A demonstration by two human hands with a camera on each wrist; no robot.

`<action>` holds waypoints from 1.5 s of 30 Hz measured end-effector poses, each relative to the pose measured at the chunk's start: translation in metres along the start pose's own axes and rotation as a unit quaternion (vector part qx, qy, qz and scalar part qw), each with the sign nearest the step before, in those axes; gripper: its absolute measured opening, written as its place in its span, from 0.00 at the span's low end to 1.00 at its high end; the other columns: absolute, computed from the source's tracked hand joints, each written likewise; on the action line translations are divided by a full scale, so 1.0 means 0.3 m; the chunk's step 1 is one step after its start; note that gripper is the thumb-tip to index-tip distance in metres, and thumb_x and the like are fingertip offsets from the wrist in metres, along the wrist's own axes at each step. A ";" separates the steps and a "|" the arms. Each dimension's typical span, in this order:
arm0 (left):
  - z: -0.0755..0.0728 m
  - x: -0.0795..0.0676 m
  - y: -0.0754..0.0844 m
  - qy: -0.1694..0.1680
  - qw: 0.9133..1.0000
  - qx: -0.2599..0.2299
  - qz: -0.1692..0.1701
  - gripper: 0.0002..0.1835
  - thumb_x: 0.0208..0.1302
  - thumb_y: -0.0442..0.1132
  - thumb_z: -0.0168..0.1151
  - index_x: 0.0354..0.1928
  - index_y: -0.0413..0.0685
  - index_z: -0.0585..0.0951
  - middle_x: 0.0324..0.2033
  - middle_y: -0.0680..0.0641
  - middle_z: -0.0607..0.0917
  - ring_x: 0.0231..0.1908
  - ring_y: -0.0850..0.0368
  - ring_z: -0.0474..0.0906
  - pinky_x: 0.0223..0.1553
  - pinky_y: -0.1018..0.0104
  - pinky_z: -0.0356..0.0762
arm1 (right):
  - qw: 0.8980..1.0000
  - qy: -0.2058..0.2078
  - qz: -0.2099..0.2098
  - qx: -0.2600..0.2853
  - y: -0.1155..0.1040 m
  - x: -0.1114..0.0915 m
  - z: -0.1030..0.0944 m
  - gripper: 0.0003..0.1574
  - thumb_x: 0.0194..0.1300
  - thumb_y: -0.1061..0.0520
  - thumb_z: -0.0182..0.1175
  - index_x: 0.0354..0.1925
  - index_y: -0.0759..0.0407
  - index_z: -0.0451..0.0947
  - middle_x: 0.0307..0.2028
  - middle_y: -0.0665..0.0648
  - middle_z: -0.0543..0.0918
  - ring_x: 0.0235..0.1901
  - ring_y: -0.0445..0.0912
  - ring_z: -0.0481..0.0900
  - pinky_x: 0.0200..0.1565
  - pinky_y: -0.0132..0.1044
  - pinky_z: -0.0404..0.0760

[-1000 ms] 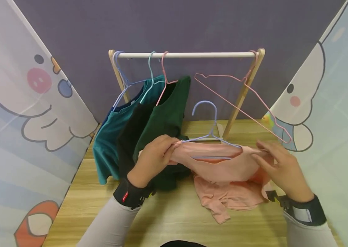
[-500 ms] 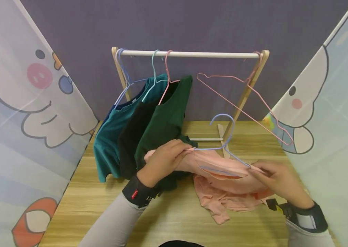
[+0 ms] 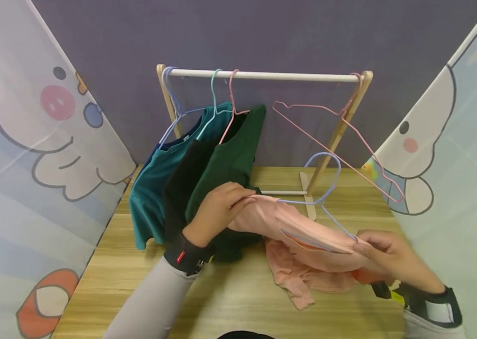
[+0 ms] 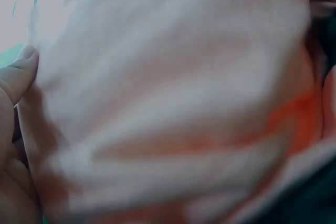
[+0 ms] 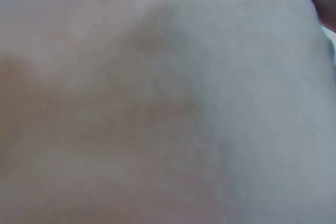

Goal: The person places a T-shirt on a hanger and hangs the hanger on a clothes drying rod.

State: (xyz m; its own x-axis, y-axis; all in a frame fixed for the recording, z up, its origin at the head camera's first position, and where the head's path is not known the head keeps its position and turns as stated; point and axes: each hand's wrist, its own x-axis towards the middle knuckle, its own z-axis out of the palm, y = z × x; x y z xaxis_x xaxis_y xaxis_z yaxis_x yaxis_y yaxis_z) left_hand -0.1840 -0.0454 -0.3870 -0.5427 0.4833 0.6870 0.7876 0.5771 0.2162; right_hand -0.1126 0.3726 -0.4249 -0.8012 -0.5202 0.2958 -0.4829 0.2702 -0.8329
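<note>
A pink shirt (image 3: 272,219) hangs on a light blue hanger (image 3: 318,202), whose hook points up and away. My left hand (image 3: 217,209) pinches the shirt's left shoulder. On the other side, my right hand (image 3: 393,256) grips the right shoulder around the hanger's end, lower than the left. One sleeve and the lower part of the shirt trail on the table. In the left wrist view, my left thumb (image 4: 23,72) presses the edge of the pink cloth (image 4: 168,66). Blurred pink cloth (image 5: 157,103) fills most of the right wrist view.
Behind stands a rack with a white rail (image 3: 285,75). Teal (image 3: 149,193), black (image 3: 179,188) and dark green (image 3: 226,169) garments hang at its left. A bare pink hanger (image 3: 343,113) hangs at its right. Cartoon-printed panels flank the wooden table (image 3: 137,292).
The hanger and shirt have shifted right and tilted, right end down. My right hand has moved right and lower, closing from a loose touch to a grip. My left hand keeps its hold.
</note>
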 end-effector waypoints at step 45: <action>-0.121 0.031 0.015 0.097 0.959 0.070 -0.257 0.09 0.68 0.37 0.69 0.45 0.38 0.86 0.32 0.42 0.84 0.31 0.50 0.79 0.35 0.55 0.82 | 0.899 0.299 0.136 0.291 -0.179 0.209 0.338 0.14 0.79 0.60 0.55 0.58 0.63 0.79 0.40 0.50 0.90 0.35 0.38 0.88 0.34 0.29 0.86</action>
State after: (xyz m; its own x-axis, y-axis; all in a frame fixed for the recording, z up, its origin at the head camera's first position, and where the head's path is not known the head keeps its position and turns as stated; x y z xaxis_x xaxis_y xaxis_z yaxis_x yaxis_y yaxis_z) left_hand -0.1748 -0.0621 -0.3544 -0.7733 -0.0129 0.6339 0.3762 0.7955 0.4751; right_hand -0.1010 0.2435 -0.4089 -0.9924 0.0762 0.0969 -0.1125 -0.2386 -0.9646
